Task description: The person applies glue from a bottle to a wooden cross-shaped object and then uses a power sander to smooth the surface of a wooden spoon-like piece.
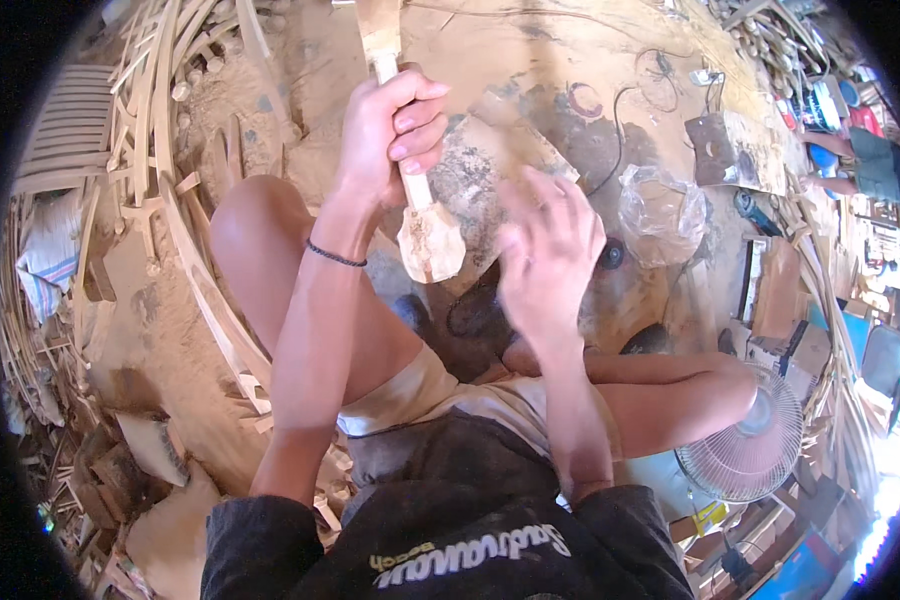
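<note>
Closed firmly, the left hand point(390, 135) grips the narrow shaft of one pale wooden piece point(417, 190) in front of the person, its faceted, bulbous end nearest the body. The one right hand point(553, 250), blurred, is loosely open just beside that end. One dark bracelet point(336, 256) circles the left wrist point(358, 212); one clear plastic bag point(662, 218) lies farther right, and one fan point(755, 445) stands near the right knee point(735, 385).

dusty tan floor point(150, 345), caged fan point(745, 460); bright light point(895, 465)
</note>
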Demonstrator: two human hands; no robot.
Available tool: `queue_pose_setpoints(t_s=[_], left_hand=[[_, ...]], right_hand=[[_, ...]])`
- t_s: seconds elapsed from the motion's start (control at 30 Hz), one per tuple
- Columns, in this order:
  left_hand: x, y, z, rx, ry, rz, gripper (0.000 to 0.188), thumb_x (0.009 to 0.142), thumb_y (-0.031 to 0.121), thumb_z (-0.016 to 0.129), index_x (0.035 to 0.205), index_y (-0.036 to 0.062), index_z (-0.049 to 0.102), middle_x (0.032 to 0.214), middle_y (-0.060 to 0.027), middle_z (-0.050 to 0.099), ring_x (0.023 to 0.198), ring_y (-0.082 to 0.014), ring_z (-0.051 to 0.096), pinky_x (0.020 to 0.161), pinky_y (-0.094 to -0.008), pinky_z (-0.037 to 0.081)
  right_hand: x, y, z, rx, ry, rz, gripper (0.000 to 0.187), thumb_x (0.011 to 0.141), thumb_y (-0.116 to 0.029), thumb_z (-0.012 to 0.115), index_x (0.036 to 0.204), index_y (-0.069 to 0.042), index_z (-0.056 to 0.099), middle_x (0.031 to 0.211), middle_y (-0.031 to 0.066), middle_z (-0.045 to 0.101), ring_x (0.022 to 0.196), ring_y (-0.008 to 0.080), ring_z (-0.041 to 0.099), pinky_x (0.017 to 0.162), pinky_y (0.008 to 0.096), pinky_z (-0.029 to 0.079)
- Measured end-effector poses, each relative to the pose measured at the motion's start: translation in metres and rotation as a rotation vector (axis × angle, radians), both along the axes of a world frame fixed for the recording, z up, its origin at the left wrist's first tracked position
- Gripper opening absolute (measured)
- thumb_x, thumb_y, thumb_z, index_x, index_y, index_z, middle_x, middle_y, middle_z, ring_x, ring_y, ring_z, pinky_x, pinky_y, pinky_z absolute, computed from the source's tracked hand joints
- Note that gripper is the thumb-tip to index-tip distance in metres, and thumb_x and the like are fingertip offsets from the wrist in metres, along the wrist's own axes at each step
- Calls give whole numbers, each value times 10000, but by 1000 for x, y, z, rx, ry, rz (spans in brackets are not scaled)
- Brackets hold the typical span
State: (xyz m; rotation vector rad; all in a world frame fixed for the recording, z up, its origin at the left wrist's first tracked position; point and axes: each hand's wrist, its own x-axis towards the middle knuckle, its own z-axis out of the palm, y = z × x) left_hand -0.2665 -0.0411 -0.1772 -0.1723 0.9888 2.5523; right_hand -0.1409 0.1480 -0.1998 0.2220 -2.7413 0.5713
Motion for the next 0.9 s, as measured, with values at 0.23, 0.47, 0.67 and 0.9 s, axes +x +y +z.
queue_pose_setpoints(t_s=[0.23,0.47,0.67,0.9], left_hand=[[9,-10,5,-6,46,5,410,949,48,543,607,170,352,510,75,334,340,-36,274,293,-230,238],[8,0,15,9,77,-25,358,947,44,556,670,173,369,512,90,321,338,-27,274,291,-227,232],[3,-12,2,64,138,-108,285,930,63,569,680,143,458,527,51,402,353,-70,347,328,-266,293],[1,2,10,60,72,-87,241,976,31,507,804,184,435,496,33,336,301,-100,293,279,-291,219]], right_hand=[[31,167,-232,-343,-449,-1167,222,888,-186,696,798,14,732,707,135,722,741,328,722,766,460,543],[43,220,-374,-541,-209,-834,459,773,-168,866,1165,19,716,1040,95,738,883,195,686,780,347,545],[14,148,-284,-1062,-179,-646,344,950,-164,734,1223,13,623,1133,65,701,950,134,646,777,296,529],[35,47,-49,-1143,-141,-139,198,1029,-159,604,1178,-29,602,993,62,686,850,139,646,698,291,516]])
